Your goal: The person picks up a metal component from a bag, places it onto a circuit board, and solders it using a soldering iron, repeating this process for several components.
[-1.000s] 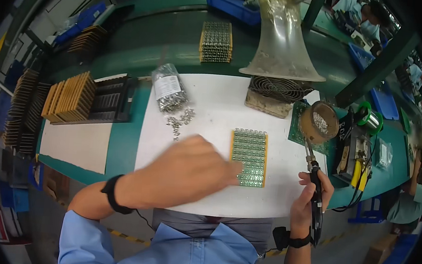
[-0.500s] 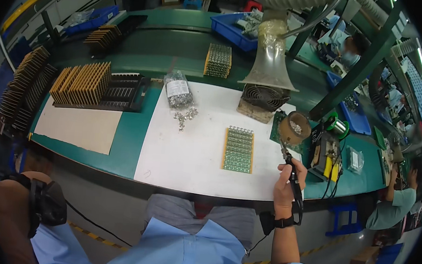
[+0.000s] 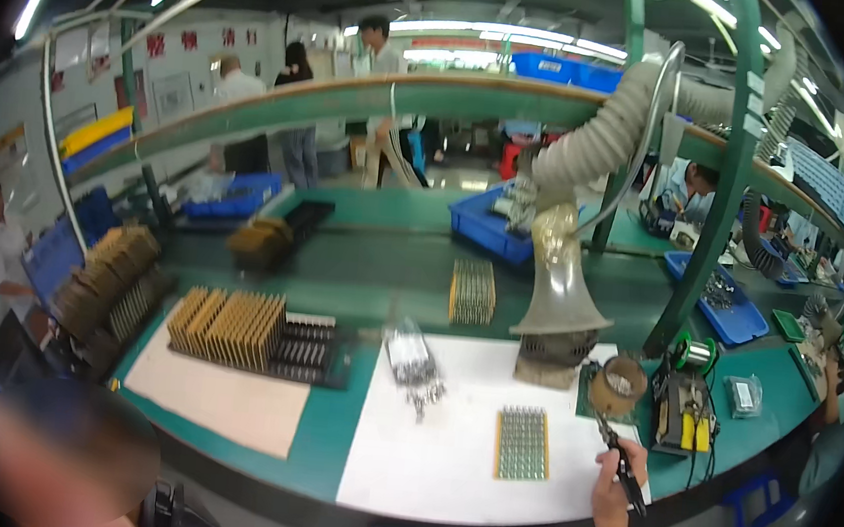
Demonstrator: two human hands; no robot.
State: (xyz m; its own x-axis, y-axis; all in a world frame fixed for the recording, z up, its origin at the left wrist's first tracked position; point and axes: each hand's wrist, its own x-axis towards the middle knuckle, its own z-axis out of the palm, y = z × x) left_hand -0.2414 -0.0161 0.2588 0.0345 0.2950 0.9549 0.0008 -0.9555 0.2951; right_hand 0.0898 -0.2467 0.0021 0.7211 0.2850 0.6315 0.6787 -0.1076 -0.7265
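Observation:
My right hand is closed round a black soldering iron at the right side of the white work sheet. Its tip is close to the round brown pot, which holds pale material; whether they touch I cannot tell. Left of this hand, a green circuit board panel with yellow edges lies flat on the white sheet. A clear bag of small metal parts lies farther left, with a loose pile of metal parts beside it. My left hand is out of view.
A fume extraction hood hangs over a fan. The soldering station and a solder spool stand at right. Left, a black rack holds several upright boards. Another person is close at lower left.
The view has tilted upward, so the table sits lower and the room behind shows. A person's head has come into view at lower left. My right hand still holds the soldering iron near the pot.

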